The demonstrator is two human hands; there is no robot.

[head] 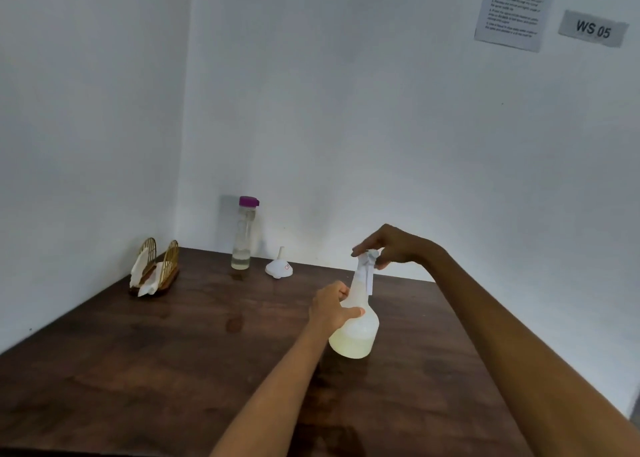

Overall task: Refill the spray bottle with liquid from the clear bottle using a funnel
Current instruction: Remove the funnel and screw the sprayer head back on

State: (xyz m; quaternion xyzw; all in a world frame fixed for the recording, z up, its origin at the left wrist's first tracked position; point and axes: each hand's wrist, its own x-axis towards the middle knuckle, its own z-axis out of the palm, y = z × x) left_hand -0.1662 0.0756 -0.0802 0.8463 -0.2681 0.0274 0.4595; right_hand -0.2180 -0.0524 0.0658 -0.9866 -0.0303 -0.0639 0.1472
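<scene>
Left hand (331, 306) wrapped around spray bottle (356, 321) mid-table (173, 352); right hand (388, 245) pinching sprayer top. Clear bottle (244, 234), funnel (279, 265) near back edge, well apart.

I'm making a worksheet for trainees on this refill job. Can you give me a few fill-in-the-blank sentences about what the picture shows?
1. The left hand grips the body of the spray bottle, while the right hand holds its ____.
2. The clear bottle has a ____ cap.
3. The white funnel rests on the table with its spout pointing ____.
4. The sign on the wall reads WS ____.

Missing words: spray head; purple; up; 05
</scene>
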